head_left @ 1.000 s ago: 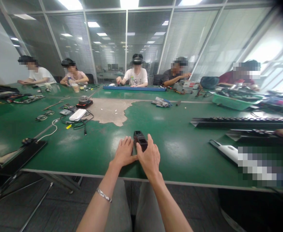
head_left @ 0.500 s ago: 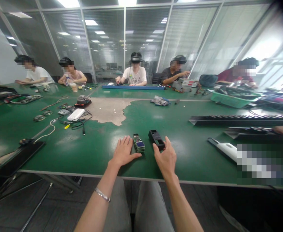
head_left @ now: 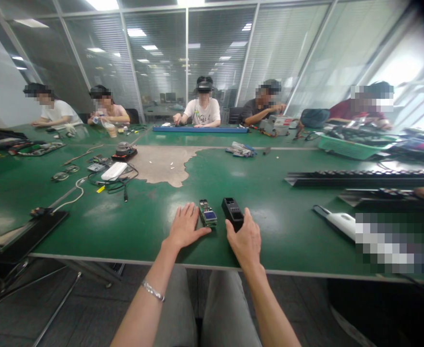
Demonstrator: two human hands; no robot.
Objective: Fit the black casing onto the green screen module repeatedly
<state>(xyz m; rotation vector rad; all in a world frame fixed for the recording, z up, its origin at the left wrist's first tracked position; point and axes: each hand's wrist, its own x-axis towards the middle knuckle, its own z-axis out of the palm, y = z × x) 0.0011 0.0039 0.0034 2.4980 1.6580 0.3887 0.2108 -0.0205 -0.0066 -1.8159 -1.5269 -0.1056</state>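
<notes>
**Opened device laid out in two parts at the table's near edge**

A small circuit board (head_left: 208, 214) with a blue screen was seen lying flat on the green table (head_left: 269, 231), just beside a black casing (head_left: 232, 212). The board was judged light, stiff and fragile, best taken by its bare long edges and not by the screen or parts on its face; the casing looked like hard, smooth plastic, light and likely to slide on the mat. The left hand (head_left: 185, 228) was laid flat and spread, its thumb touching the board's near end, nothing grasped. The right hand (head_left: 247, 237) was curled over the casing's near end, fingers on it; a firm grip could not be told. The table's edge ran close behind both wrists. Open mat was left ahead and to the right, up to a worn patch (head_left: 163, 166), cables (head_left: 119, 183) and a white tool (head_left: 338, 222).
</notes>
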